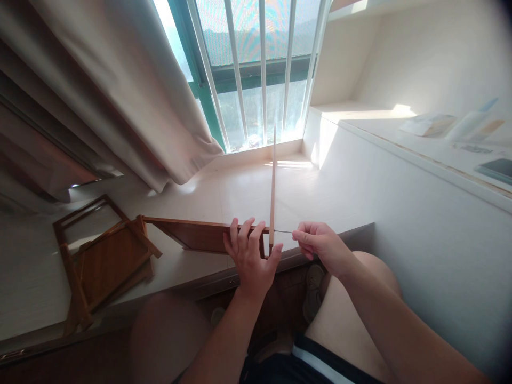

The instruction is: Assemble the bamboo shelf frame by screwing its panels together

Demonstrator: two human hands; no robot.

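Note:
My left hand (250, 257) grips the end of a long brown wooden panel (192, 234) that lies on edge across the pale sill, fingers curled over its top and thumb against a thin light wooden strip (273, 186) standing upright at that end. My right hand (320, 246) is closed in a pinch on a thin metal pin or nail (283, 231), held level with its tip at the strip's lower part. Both hands sit just above the sill's front edge, over my bare knees.
Several brown wooden frame pieces (106, 258) lie stacked on the sill (192, 202) at the left. A beige curtain (120, 90) hangs at the upper left beside a barred window (256, 69). A white ledge (400, 133) with papers runs along the right.

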